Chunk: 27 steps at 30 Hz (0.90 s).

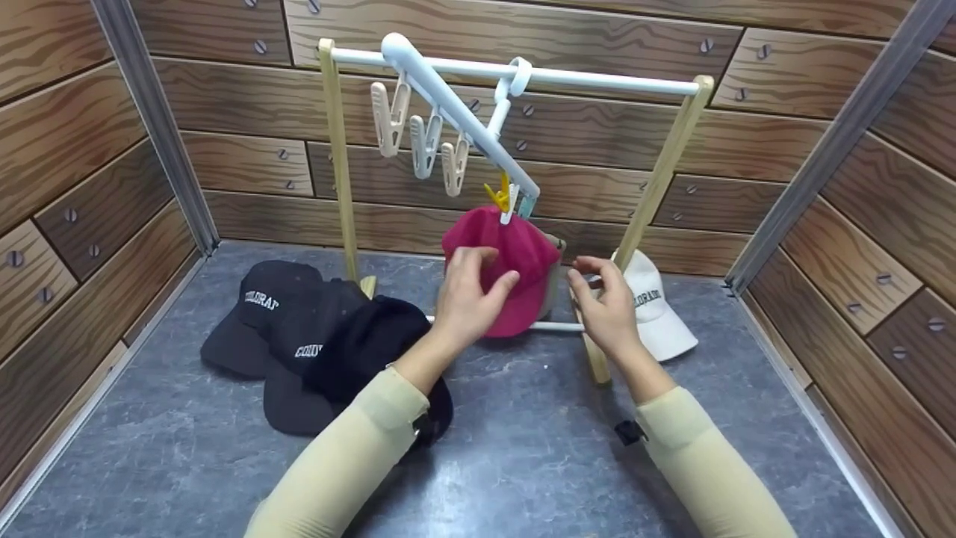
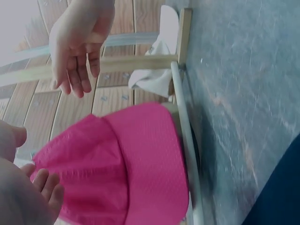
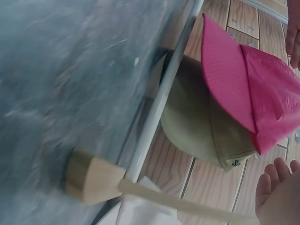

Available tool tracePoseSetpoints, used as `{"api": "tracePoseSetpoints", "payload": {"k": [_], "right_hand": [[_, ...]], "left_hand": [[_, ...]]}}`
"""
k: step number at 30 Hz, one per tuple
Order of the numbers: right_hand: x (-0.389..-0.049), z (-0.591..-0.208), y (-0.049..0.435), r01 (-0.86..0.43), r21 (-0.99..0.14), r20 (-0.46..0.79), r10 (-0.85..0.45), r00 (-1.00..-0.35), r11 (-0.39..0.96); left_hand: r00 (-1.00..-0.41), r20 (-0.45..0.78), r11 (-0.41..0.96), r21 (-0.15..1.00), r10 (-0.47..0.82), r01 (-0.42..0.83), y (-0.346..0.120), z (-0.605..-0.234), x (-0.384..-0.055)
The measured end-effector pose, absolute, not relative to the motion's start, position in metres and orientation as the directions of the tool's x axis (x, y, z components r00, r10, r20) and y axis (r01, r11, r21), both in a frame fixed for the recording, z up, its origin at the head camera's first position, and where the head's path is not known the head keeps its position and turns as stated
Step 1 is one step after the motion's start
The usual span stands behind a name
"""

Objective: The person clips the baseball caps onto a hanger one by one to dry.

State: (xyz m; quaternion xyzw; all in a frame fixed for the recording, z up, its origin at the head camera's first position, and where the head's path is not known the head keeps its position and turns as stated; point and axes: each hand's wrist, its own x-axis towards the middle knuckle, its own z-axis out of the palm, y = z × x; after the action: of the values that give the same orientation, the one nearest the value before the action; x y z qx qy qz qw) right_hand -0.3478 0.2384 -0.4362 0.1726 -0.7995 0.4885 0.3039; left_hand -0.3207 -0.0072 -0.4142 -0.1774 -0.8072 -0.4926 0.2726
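A pink cap (image 1: 523, 258) hangs brim down from a clip (image 1: 509, 203) at the near end of a white hanger (image 1: 463, 116). Behind it hangs an olive cap (image 3: 192, 110), mostly hidden in the head view. My left hand (image 1: 470, 295) is in front of the pink cap's left side, fingers loosely bent, holding nothing; whether it touches the cap I cannot tell. Off to the cap's right, my right hand (image 1: 606, 306) is apart from it, fingers loosely curved around nothing. Bare clothespins (image 1: 425, 146) dangle farther along the hanger.
The hanger hooks on the top bar (image 1: 597, 77) of a rack with wooden posts (image 1: 665, 172). Several dark caps (image 1: 287, 306) lie overlapping at left on the grey surface (image 1: 515, 463). A white cap (image 1: 657, 314) sits behind the right post. Wood-patterned walls (image 1: 246, 172) enclose the space.
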Motion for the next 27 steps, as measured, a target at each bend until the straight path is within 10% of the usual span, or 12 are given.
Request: {"api": "tracePoseSetpoints", "payload": {"k": [27], "right_hand": [[-0.331,-0.461,0.301,-0.469,-0.714,0.599,0.107,-0.793,0.521]], "left_hand": [[-0.854,0.433,0.542,0.662,0.288,0.518,0.062,-0.443,-0.293]]}}
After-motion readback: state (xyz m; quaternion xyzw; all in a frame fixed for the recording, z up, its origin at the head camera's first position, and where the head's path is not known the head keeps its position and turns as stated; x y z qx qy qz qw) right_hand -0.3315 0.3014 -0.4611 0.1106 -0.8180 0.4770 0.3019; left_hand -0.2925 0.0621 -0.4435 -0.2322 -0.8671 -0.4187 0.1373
